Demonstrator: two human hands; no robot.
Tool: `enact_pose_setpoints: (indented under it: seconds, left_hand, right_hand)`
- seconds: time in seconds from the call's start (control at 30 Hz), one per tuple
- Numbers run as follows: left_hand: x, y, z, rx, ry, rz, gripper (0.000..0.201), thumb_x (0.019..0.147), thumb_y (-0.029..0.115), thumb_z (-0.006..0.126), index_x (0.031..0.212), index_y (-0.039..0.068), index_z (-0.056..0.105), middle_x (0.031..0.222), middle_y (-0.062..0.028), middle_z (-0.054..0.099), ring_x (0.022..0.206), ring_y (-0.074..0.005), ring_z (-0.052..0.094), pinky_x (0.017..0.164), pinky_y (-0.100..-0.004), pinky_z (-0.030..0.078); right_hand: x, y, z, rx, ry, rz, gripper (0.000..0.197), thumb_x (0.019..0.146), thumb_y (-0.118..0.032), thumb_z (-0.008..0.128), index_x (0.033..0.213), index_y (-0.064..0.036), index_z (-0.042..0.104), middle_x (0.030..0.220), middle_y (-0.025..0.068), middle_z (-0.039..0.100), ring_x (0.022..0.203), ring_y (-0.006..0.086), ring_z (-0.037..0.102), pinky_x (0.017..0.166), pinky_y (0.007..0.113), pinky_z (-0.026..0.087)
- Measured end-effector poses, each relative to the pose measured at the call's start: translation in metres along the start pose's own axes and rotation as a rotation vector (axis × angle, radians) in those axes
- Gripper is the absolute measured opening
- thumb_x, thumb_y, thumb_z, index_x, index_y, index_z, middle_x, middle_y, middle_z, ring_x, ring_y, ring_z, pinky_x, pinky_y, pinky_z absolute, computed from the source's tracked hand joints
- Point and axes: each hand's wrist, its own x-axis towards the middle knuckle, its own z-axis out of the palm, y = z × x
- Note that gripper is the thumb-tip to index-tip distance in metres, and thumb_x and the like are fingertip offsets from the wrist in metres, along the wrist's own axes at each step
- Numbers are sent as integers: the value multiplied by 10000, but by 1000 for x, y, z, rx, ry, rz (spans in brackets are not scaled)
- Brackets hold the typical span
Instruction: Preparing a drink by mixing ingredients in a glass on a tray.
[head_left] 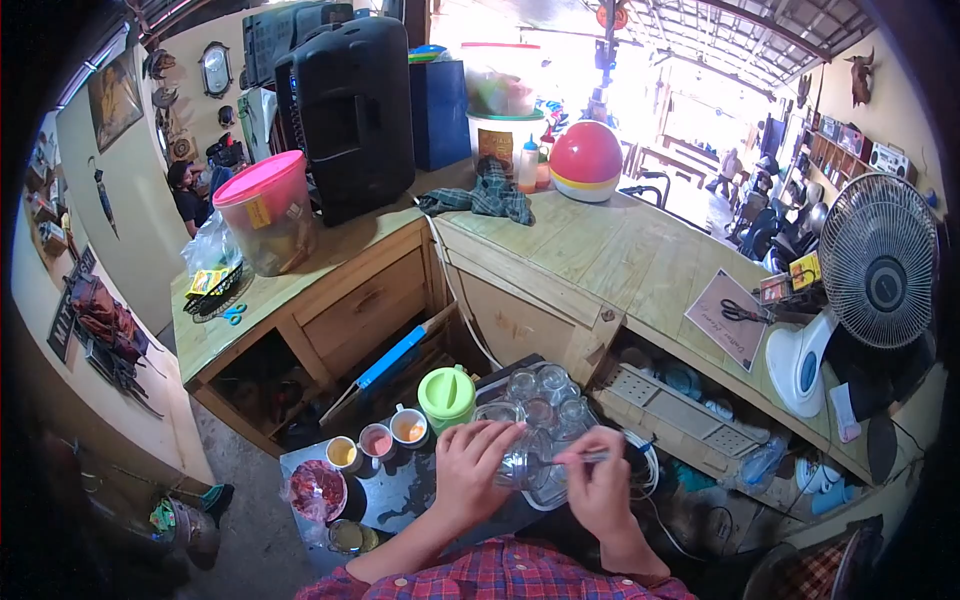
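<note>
My left hand (474,475) is closed around a clear glass jar (519,467), tilted on its side toward my right hand. My right hand (597,485) pinches a thin metal utensil (596,457) at the jar's mouth; its far end is hard to make out. Just beyond the jar, several clear glasses (540,385) crowd a tray. A lime-green lidded pitcher (446,394) stands past my left hand. To its left are three cups: a white mug (408,427), a pinkish mug (376,441) and a cup of something yellow (344,453).
On the dark low table (400,490) sit a bowl of dark red pieces (318,490) and a glass of yellowish liquid (347,537). A wooden counter (590,250) wraps around beyond, bearing a black speaker (350,120), scissors (745,312) and a fan (882,270).
</note>
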Motion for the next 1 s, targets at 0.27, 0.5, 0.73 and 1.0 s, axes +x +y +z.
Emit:
enact_pose_setpoints:
  seconds: [0.27, 0.5, 0.73, 1.0]
  left_hand:
    - [7, -16, -12, -452, -101, -157, 806, 538, 145, 831, 1278, 42, 530, 1154, -113, 623, 1085, -286, 595, 969, -384, 445]
    - [8, -24, -19, -1250, -501, -374, 856, 588, 74, 861, 1332, -5, 445, 1235, -84, 568, 1151, -189, 552, 1026, -345, 413]
    - [8, -30, -9, -1773, -791, -241, 947, 557, 216, 898, 1344, 6, 414, 1231, -119, 575, 1147, -241, 564, 1012, -401, 425]
    - [12, -20, 2, -1902, -943, -139, 971, 565, 190, 887, 1370, -6, 381, 1235, -149, 573, 1161, -272, 559, 1027, -413, 416]
  right_hand:
    - [40, -29, -35, -22, -203, -169, 115, 918, -44, 522, 1032, -31, 509, 896, 97, 661, 821, 298, 646, 760, 388, 500]
    - [90, -52, -58, -68, -320, -405, 116, 842, -93, 630, 956, -78, 619, 837, 60, 629, 737, 245, 570, 699, 366, 425]
    - [114, -51, -63, 193, -511, -367, 94, 865, -87, 597, 952, -71, 629, 844, 55, 634, 818, 245, 595, 786, 367, 421]
    - [122, -65, -70, 271, -529, -371, 79, 843, -61, 632, 912, -80, 663, 854, 50, 635, 872, 241, 598, 816, 355, 448]
